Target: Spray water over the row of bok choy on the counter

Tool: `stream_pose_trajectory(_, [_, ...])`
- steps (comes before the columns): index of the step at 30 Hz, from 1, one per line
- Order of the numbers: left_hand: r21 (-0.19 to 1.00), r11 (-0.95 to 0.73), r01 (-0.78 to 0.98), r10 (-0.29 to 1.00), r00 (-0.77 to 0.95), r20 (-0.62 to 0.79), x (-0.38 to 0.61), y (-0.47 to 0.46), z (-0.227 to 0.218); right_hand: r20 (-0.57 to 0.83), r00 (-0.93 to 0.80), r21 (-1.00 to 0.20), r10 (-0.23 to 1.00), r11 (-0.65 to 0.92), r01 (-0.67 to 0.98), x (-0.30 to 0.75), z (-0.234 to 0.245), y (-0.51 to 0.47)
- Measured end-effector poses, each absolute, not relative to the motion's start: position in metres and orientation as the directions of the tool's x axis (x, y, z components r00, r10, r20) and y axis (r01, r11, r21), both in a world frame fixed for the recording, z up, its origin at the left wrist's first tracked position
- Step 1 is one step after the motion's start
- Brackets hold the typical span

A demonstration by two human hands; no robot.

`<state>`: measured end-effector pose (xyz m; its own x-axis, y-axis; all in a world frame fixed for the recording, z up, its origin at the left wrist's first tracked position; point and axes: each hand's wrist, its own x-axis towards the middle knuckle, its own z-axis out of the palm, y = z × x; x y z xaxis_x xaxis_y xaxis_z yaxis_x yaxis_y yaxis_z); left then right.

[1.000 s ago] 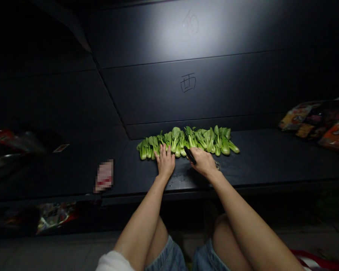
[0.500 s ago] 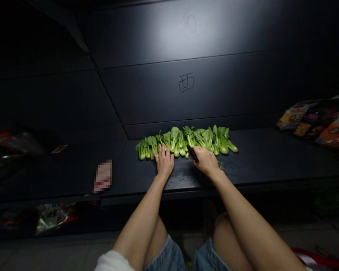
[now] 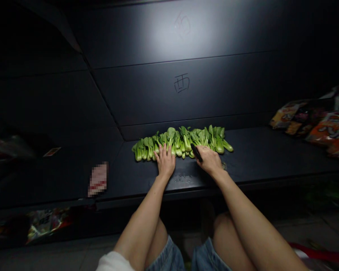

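A row of bok choy (image 3: 172, 141) lies on the dark shelf (image 3: 147, 178), leaves toward the back panel and pale stem ends toward me. My left hand (image 3: 166, 162) rests on the stems left of the row's middle, fingers stretched out and slightly apart. Closed around a slim black object (image 3: 197, 153), my right hand (image 3: 210, 160) is at the stem ends right of the middle. The black object's kind cannot be made out, since my fingers cover part of it. Something small and shiny (image 3: 223, 165) shows by my right wrist, mostly hidden.
Packaged snack bags (image 3: 330, 130) stand on the shelf at right. A blurred-out pinkish card (image 3: 98, 179) and a small card (image 3: 52, 151) lie at left. More packages (image 3: 45, 224) sit below the shelf's front edge. Water drops (image 3: 183, 178) wet the shelf before me.
The view has turned slightly right. Both hands have shifted a little to the right along the bok choy, the right hand still gripping the black object.
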<state>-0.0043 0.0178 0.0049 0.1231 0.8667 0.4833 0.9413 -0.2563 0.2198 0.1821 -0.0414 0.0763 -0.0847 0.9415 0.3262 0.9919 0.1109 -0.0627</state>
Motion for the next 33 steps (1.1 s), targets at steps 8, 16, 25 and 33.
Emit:
stream_pose_trajectory(8, [0.187,-0.282,0.941,0.859,0.161,0.486,0.004,0.015,0.009,0.366,-0.088,-0.067,0.926,0.120,0.991,0.193,0.074,-0.040])
stream_pose_trajectory(16, [0.172,-0.315,0.933,0.847,0.195,0.495,0.003,0.017,0.006,0.345,-0.052,-0.090,0.937,0.089,0.992,0.191,0.077,-0.043])
stream_pose_trajectory(25, [0.172,-0.336,0.926,0.839,0.211,0.502,0.008,0.016,0.004,0.330,-0.013,-0.064,0.944,0.036,0.997,0.199,0.078,-0.047])
stream_pose_trajectory(33, [0.180,-0.343,0.922,0.840,0.216,0.497,0.011,0.015,0.005,0.394,-0.008,-0.084,0.919,0.045,0.995,0.200,0.075,-0.049])
